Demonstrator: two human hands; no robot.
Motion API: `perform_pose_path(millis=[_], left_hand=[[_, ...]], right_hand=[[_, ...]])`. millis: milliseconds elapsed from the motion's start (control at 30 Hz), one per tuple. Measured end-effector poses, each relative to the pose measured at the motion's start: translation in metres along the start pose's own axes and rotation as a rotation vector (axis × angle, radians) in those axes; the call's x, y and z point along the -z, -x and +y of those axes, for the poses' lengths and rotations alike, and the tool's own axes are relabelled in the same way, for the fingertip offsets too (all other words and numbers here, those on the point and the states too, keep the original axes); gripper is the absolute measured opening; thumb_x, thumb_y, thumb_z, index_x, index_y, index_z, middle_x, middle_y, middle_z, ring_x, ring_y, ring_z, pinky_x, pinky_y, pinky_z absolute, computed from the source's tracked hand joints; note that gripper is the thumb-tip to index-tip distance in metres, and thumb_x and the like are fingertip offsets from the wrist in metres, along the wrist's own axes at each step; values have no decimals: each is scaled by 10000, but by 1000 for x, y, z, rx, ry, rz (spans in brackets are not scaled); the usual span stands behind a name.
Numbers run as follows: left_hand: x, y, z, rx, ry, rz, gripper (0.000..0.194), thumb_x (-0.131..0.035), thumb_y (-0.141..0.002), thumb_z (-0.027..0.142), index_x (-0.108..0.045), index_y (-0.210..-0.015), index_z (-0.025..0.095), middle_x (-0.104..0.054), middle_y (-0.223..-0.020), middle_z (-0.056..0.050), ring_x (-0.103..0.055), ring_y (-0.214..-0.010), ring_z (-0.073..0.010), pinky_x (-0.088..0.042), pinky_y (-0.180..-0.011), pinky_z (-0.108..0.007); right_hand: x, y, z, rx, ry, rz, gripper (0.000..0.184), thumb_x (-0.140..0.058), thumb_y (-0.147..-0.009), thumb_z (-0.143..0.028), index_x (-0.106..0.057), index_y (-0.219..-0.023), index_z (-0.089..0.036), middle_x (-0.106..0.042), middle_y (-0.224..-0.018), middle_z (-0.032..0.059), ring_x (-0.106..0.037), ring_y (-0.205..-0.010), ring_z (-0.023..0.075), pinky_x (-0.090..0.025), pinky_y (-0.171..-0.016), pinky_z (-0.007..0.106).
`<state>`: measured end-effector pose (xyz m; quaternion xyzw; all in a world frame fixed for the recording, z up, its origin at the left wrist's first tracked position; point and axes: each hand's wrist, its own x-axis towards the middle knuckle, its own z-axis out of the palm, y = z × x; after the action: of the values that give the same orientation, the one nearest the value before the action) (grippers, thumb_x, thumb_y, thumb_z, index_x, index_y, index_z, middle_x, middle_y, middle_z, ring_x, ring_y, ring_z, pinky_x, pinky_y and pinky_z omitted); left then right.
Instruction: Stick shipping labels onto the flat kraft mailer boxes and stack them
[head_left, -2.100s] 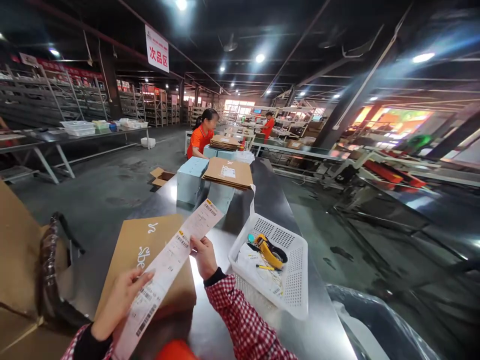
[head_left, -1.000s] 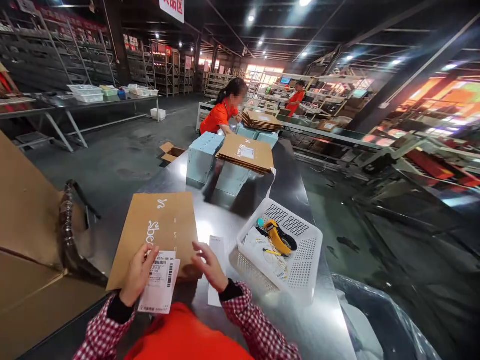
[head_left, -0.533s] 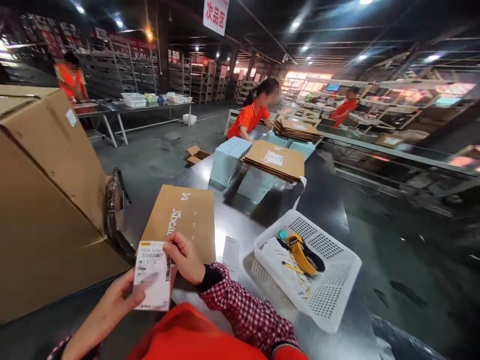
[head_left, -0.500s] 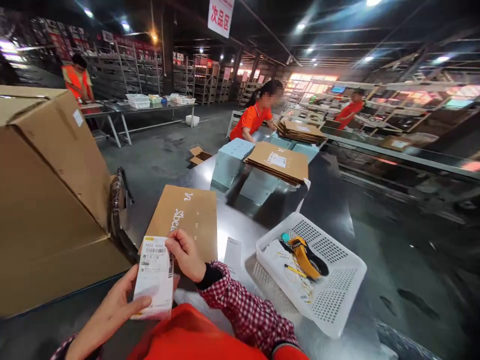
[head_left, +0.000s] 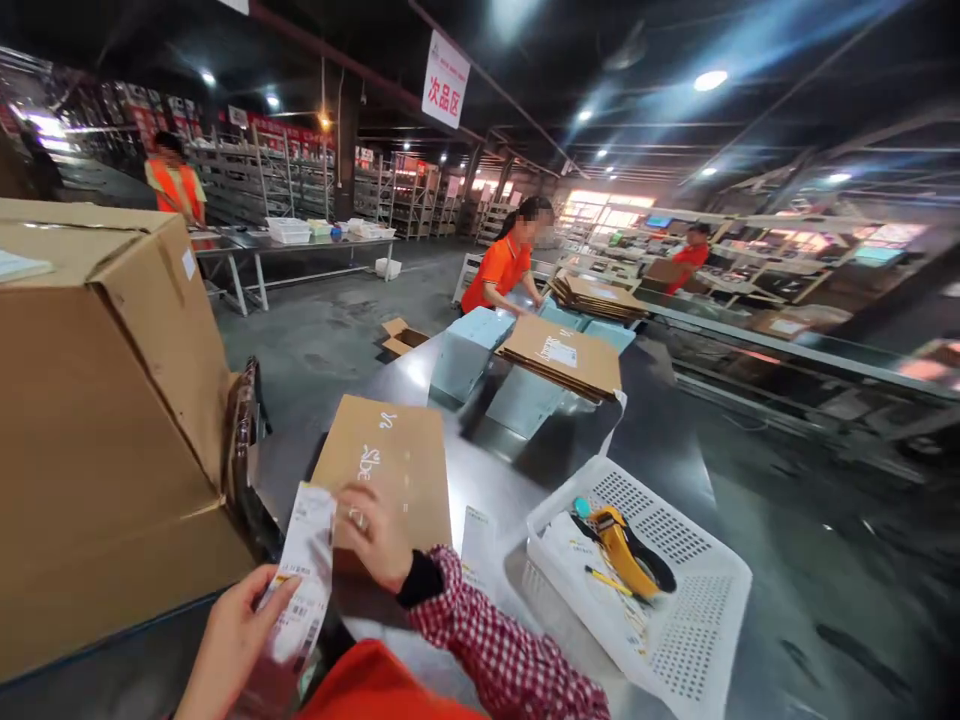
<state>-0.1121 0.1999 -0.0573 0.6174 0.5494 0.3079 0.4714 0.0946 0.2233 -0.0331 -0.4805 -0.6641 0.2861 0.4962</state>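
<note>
My left hand [head_left: 236, 630] pinches a long white shipping label [head_left: 304, 560] between thumb and fingers, in front of my body. The label is printed with barcodes and text and hangs slightly tilted. At its upper right edge is my right hand [head_left: 375, 535], fingers closed and somewhat blurred; they appear to grip that edge. Beneath and behind the right hand a flat brown cardboard box [head_left: 405, 450] with white lettering lies on the metal table [head_left: 480, 440]. Another printed paper slip [head_left: 476, 540] lies on the table to the right of the right hand.
A white perforated basket [head_left: 694, 610] at right holds a yellow tape dispenser [head_left: 626, 555], a yellow pen and papers. Flattened cartons [head_left: 577, 360] lie on light-blue boxes [head_left: 469, 355] further back. A large carton [head_left: 97, 420] stands at left. A co-worker [head_left: 502, 275] leans over the table's far end.
The label has turned and slid, showing a different printed section, with its lower part now below my left hand. My right hand has stayed by its upper edge. The view has tilted slightly upward.
</note>
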Motion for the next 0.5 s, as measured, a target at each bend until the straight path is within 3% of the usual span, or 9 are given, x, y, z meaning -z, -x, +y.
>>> perform_pose_path(millis=[67, 133, 233, 333, 433, 500], left_hand=[[-2, -12, -11, -57, -27, -71, 449, -582, -713, 611, -717, -861, 209, -732, -833, -47, -662, -782, -254, -530, -700, -287], [-2, -25, -23, -100, -21, -160, 444, -575, -723, 593, -725, -941, 236, -737, -952, -47, -672, -897, -267, -532, -791, -298], [-5, -43, -36, -95, -64, -221, 427, -617, -678, 569, -734, -948, 260, -743, -939, -41, -687, -894, -274, -553, -761, -296], [-12, -54, -35, -131, -128, -165, 374, -622, -669, 498, -729, -926, 249, -748, -866, -38, -699, -815, -274, -563, -678, -286], [-12, -58, -27, -174, -182, -100, 369, -550, -705, 444, -711, -943, 213, -744, -850, -42, -694, -743, -262, -552, -657, -282], [2, -62, -29, -156, -214, -74, 404, -481, -756, 475, -703, -945, 194, -740, -867, -44, -689, -761, -249, -541, -679, -268]], right_hand=[[-7, 15, 0, 80, 47, -247, 295, -557, -837, -440, -683, -1033, -260, -662, -968, 63, -579, -931, 210, -427, -893, 360], [-16, 27, 6, 0, 3, -302, 337, -545, -835, -505, -699, -1030, -277, -697, -871, 43, -608, -811, 199, -457, -786, 331], [-30, 36, 20, -213, -102, -158, 321, -573, -812, -514, -735, -957, -277, -714, -817, 32, -619, -734, 195, -455, -676, 308], [-45, 36, 32, -406, -262, -9, 272, -643, -751, -480, -753, -808, -238, -680, -691, 13, -574, -627, 157, -426, -602, 275], [-53, 27, 41, -609, -529, 254, 303, -738, -610, -470, -693, -656, -174, -577, -555, -14, -473, -517, 107, -377, -526, 240], [-42, 15, 46, -724, -711, 446, 346, -766, -533, -463, -619, -591, -155, -520, -510, -25, -432, -475, 91, -352, -485, 230]])
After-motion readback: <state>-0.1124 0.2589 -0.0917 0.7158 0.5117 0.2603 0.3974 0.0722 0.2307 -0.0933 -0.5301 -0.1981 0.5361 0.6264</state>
